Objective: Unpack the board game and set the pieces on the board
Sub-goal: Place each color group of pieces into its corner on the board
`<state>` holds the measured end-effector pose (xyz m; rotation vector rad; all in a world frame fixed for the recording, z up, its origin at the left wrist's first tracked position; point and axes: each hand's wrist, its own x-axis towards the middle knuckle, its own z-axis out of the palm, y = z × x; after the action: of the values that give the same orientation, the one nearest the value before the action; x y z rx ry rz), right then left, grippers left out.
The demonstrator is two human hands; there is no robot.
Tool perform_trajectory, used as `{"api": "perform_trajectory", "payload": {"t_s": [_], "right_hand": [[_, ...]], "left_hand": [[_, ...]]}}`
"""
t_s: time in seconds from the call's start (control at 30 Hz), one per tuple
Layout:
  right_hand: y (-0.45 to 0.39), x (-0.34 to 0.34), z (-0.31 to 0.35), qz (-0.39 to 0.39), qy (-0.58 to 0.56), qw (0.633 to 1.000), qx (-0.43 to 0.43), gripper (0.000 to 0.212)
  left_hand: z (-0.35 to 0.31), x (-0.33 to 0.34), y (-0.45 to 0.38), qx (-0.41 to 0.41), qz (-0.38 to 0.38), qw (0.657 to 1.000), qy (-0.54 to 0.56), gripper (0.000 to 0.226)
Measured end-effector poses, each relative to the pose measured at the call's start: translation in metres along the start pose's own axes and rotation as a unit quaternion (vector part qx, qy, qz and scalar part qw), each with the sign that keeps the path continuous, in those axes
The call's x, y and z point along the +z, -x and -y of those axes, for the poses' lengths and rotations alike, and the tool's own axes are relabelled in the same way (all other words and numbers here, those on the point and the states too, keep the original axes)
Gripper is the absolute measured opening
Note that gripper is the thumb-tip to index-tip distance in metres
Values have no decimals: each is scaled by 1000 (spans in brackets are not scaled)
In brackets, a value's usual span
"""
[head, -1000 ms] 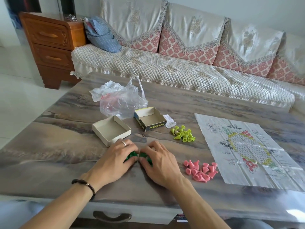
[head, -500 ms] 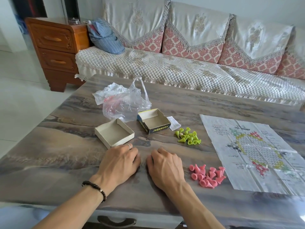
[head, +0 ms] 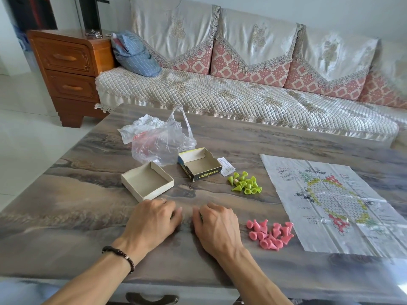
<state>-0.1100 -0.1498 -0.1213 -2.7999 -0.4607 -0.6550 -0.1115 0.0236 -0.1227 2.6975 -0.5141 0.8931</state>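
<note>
Now, both hands down on the desk [head: 66, 194], near its front edge, knuckles up. Left hand [head: 152, 221]: fingers curled under the palm, ring on one finger, beaded bracelet [head: 120, 257] at the wrist. Right hand [head: 217, 225]: fingers likewise curled down onto the desk top. The two hands sit just beside each other, a narrow strip of desk between them. Cannot tell whether either grip has anything in it; the fingertips are tucked out of sight under each hand.

Game board [head: 334, 203]: a creased printed sheet, flat on the right side of the desk, star-shaped grid with red, yellow and green points. No pieces stand on it.

Pink pieces [head: 269, 234]: small cone-shaped pawns in a loose heap just right of the right hand, close to the sheet's near-left edge, several tipped over.

Light green pieces [head: 245, 183]: a second heap farther back, between the boxes and the sheet, also jumbled.

Box tray [head: 147, 183]: plain white card, open side up, just beyond the left hand.

Box lid [head: 199, 166]: printed dark sides, open side up, right of the tray and apart from it. A small folded paper slip [head: 225, 169] lies against its right side.

Clear plastic bag [head: 158, 139]: crumpled, behind both box halves.

Beyond the desk: a sofa [head: 242, 102] with quilted cover, a wooden drawer cabinet [head: 68, 71] at left.
</note>
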Motion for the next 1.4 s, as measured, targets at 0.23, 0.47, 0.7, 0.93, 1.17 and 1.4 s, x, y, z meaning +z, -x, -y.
{"api": "perform_trajectory", "payload": {"t_s": [0.23, 0.47, 0.7, 0.93, 1.17, 1.4], "right_hand": [[-15, -18, -3, -67, -124, 987, 72, 53], [-61, -69, -69, -120, -215, 957, 156, 54], [-76, -84, -194, -136, -243, 913, 297, 51], [-89, -71, -319, -155, -303, 859, 382, 49], [-113, -38, -380, -134, -311, 844, 416, 55], [-125, -19, -389, -121, -299, 879, 352, 50]], "left_hand": [[1, 5, -8, -44, -18, 998, 46, 40], [-49, 12, -73, -109, -50, 972, 201, 46], [-131, 69, -164, -145, -13, 928, 343, 48], [-221, 152, -250, -137, 45, 910, 388, 48], [-266, 231, -280, -279, 62, 856, 431, 42], [-272, 250, -287, -330, 67, 838, 430, 34]]}}
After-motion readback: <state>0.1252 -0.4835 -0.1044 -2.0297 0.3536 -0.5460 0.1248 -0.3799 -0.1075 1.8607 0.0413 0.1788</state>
